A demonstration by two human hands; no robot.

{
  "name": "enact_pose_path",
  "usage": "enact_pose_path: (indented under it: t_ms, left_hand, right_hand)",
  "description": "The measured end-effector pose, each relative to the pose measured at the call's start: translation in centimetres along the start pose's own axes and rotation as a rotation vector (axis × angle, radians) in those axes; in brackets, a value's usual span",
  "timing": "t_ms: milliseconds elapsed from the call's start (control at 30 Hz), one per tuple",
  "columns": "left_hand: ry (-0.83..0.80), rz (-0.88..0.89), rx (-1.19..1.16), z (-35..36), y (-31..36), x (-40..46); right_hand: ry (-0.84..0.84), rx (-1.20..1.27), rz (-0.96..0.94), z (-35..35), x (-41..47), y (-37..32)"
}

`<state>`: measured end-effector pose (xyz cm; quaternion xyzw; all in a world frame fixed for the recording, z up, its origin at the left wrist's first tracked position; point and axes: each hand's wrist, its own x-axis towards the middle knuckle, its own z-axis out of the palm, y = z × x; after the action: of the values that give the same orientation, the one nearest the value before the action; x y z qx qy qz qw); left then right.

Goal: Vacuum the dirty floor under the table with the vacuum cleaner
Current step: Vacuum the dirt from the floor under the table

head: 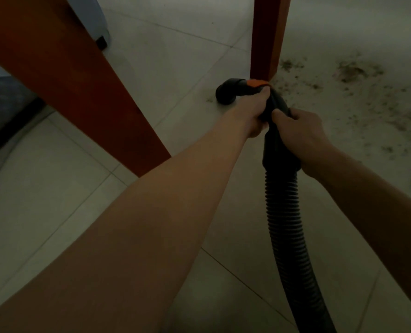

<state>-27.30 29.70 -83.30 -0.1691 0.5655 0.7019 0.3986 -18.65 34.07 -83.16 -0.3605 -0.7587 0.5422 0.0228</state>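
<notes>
fingers (280,116) around vacuum hose (281,150)

— Position of the hose (286,212)?
— It runs from the bottom edge up to both hands; left hand (250,114) ahead, right hand (298,131) just behind. Nozzle (226,92) on the floor (55,188), left of the far table leg (269,37).
— Debris (348,92)?
— Right of that leg. Near table leg (62,68) stands well left.

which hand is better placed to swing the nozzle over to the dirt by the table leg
Probably the right hand: it grips the hose on the side nearest the dirt. The left hand holds nearer the nozzle, away from it.
</notes>
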Motion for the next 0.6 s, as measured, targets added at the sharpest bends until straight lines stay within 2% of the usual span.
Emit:
enact_pose_path:
  t_ms: [267,467,600]
  left_hand:
    - [-0.051,-0.009,-0.169,-1.4,0.9,1.1]
    - [-0.010,0.039,-0.056,-1.4,1.5,2.0]
    - [0.074,0.054,-0.064,-2.6,2.5,2.4]
  right_hand:
    - [-0.112,0.120,0.068,-0.9,2.0,-2.1]
    - [-0.044,0.010,-0.006,1.7,2.7,-1.7]
    - [-0.149,0.067,-0.003,2.1,3.1,-2.4]
